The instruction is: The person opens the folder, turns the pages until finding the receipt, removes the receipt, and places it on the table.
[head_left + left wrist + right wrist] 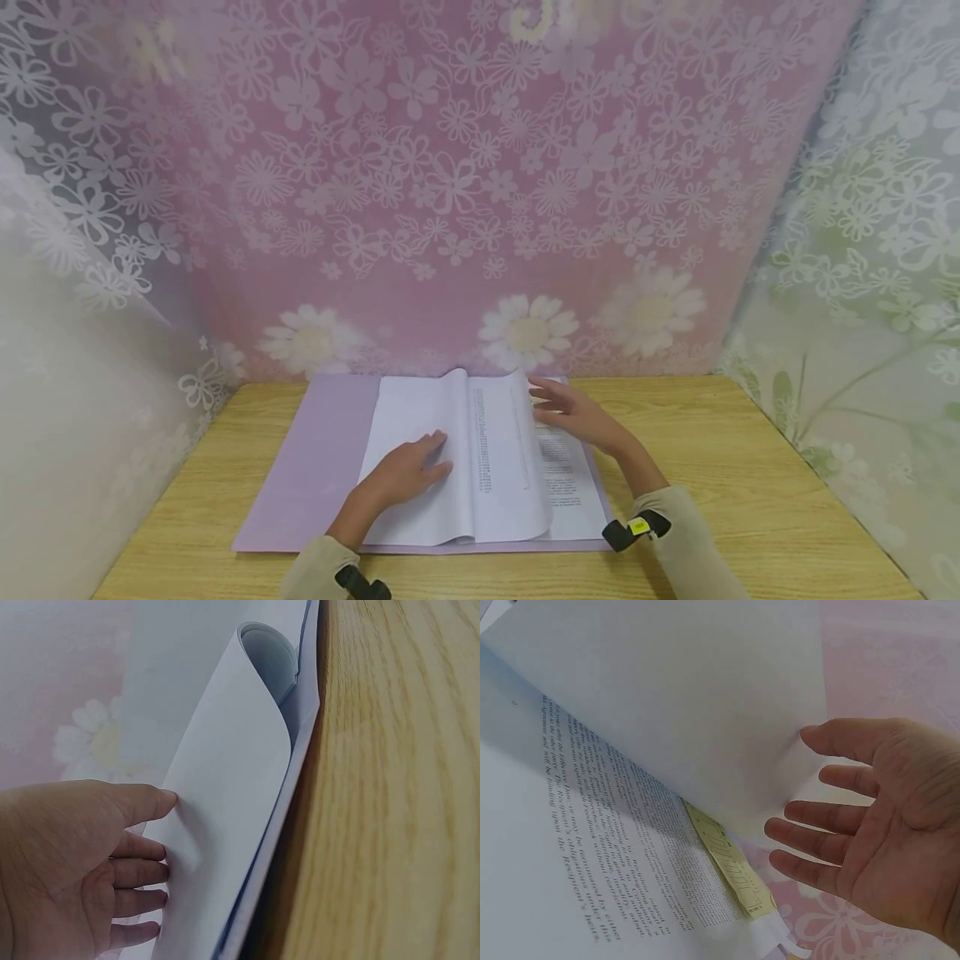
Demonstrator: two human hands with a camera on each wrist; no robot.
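Note:
A purple folder (pixel 315 458) lies spread on the table with a stack of white sheets in it. Turned pages (pixel 397 408) rest on its left part, curling up at the fold. My left hand (pixel 401 475) touches these pages with loosely extended fingers. A lifted sheet (pixel 502 467) with columns of small print bends over the right part. At its right edge is my right hand (pixel 581 419), fingers spread; in the right wrist view the thumb (pixel 817 739) touches the sheet. Beneath lies a printed page (pixel 615 847), and a yellow slip (pixel 731 862) shows at the lifted sheet's edge.
The wooden table (pixel 720 467) extends on both sides of the folder. A pink flowered curtain (pixel 450 208) hangs right behind it, and pale flowered panels (pixel 885 333) close in the sides. Each wrist carries a black strap (pixel 637 527) with a camera.

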